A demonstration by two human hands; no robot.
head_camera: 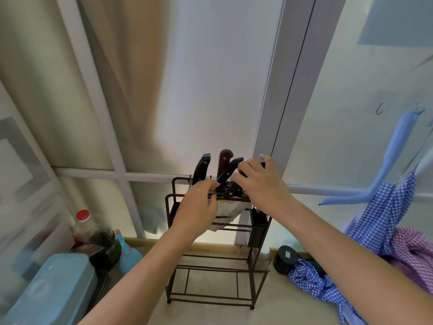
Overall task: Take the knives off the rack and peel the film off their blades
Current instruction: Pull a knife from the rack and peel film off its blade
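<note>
A dark metal wire rack (212, 299) stands at centre frame on a pale counter, against a frosted window. Several knives sit upright in its top slots: a black-handled knife (202, 168) at the left, a brown-handled knife (225, 159) behind it, and a second black-handled knife (230, 171) leaning just right of centre. One wide blade (230, 211) hangs below the top rail, its surface dull and mottled; whether film covers it cannot be confirmed.

The left hand (199, 207) is at the rack's top rail, fingers curled and pinched at the base of the handles; what exactly it grips cannot be told. The right hand (260, 181) is closed over a dark handle at the rack's right side, fingers wrapped round it. That handle is mostly hidden.

A dark utensil holder (257, 225) hangs on the rack's right end. At lower left sit a red-capped bottle (83, 222) and a light blue container (54, 294). At right, a small black jar (287, 259) rests beside blue checked cloth (384, 219).
</note>
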